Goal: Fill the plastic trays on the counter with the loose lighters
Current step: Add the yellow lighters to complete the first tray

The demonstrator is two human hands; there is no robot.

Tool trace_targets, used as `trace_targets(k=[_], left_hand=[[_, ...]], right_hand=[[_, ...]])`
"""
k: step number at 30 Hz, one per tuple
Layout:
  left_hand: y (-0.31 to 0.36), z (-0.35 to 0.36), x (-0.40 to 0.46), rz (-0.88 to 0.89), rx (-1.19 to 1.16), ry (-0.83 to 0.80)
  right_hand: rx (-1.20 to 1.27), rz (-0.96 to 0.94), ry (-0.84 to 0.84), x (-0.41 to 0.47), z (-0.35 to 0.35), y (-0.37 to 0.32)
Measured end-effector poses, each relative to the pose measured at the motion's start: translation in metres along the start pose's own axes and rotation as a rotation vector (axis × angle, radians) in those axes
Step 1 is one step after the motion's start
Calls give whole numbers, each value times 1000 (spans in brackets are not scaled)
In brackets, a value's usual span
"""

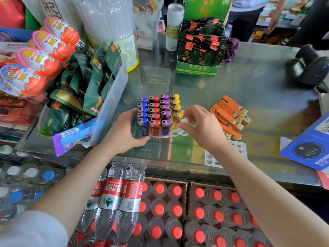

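A clear plastic tray [179, 133] stands on the glass counter, holding upright lighters in blue, red, purple and yellow rows [158, 113]. Its front right holes are bare. My left hand [124, 132] grips the tray's left side. My right hand [201, 125] pinches a yellow lighter [177, 120] at the front of the yellow row, seemingly standing in the tray. Right of the tray lies a pile of loose orange lighters [231, 114]. A second, white tray [238, 150] lies flat beneath my right wrist, partly hidden.
A clear bin of green snack packs [114, 97] stands left of the tray. A green display box of sachets [199, 68] sits behind, a black scanner [309, 68] far right, a blue payment stand [309, 148] at right. Bottled water crates lie below the counter edge.
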State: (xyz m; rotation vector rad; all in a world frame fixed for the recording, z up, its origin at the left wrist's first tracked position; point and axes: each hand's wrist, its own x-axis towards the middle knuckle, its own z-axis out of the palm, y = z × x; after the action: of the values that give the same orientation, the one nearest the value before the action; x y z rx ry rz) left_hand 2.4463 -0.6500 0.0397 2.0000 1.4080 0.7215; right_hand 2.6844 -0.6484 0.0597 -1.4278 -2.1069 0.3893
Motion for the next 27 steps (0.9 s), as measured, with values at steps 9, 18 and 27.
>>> trace_targets(k=[9, 18, 27], left_hand=[[12, -6, 10, -143, 94, 95], [50, -38, 15, 25, 346, 360], [42, -30, 14, 117, 419, 145]], right_hand=[[-397, -41, -126, 16, 23, 9], [-448, 124, -120, 107, 54, 14], [-135, 259, -173, 135, 46, 22]])
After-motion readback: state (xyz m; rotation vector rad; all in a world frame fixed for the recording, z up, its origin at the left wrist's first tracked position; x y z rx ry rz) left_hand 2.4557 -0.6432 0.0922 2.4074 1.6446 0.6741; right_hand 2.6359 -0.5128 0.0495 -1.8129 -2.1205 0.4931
